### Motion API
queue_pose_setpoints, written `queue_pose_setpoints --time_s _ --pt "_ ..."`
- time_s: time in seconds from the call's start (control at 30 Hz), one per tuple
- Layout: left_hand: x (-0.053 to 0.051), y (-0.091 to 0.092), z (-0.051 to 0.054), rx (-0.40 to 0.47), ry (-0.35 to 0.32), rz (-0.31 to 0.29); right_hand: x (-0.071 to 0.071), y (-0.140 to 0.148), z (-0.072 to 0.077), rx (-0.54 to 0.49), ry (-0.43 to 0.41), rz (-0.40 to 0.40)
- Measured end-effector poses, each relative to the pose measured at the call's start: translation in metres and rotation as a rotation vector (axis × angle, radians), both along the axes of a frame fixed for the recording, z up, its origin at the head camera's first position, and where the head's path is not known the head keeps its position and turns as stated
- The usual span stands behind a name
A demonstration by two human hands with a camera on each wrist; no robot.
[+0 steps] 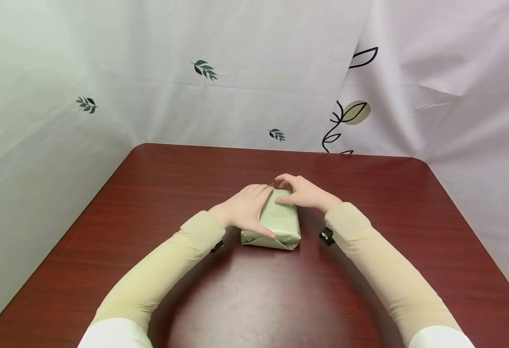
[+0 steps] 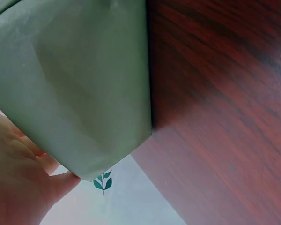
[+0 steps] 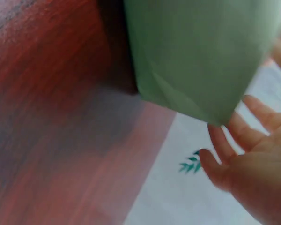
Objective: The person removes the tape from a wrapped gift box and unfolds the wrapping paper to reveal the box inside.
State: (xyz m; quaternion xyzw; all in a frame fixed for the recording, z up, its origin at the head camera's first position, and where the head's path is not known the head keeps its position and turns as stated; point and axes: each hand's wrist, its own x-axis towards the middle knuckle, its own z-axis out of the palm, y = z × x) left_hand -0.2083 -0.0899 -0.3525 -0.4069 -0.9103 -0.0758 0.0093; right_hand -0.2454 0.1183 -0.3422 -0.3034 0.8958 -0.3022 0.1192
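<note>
Forearm at seven o'clock, the left hand (image 1: 247, 209) spreads wide over the nine-o'clock side of the green package (image 1: 282, 220) on the table (image 1: 150, 203) — the right hand (image 1: 304, 192) arches half-open at its one o'clock, thumb apart, grasping nothing visible.

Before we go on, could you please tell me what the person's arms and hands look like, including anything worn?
Both forearms wear cream sleeves with thicker bands near the wrists, and white fabric shows higher up each arm. A small black device peeks out beneath each cuff. The left hand and right hand wear no gloves.
</note>
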Motion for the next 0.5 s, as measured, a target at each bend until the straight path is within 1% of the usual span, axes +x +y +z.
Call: queue_pose_setpoints --time_s 0.13,0.2,0.27,0.37,0.43,0.5 --pt "-0.002 0.001 -0.001 -0.038 -0.016 0.029 0.007 0.01 0.008 -0.025 -0.005 -0.097" --pt "-0.003 0.002 0.0 -0.048 -0.032 0.034 0.012 0.014 0.011 -0.04 -0.007 -0.132" --pt "-0.004 0.002 0.001 -0.06 -0.044 0.029 0.018 0.016 0.013 -0.066 0.007 -0.151" --pt "-0.005 0.003 0.006 -0.074 -0.063 0.007 0.028 0.016 0.012 -0.102 0.058 -0.14" --pt "-0.006 0.002 0.01 -0.092 -0.087 -0.01 0.034 0.014 0.01 -0.109 0.113 -0.106" --pt "-0.007 0.002 0.013 -0.103 -0.115 -0.029 0.041 0.01 0.008 -0.094 0.176 -0.069"
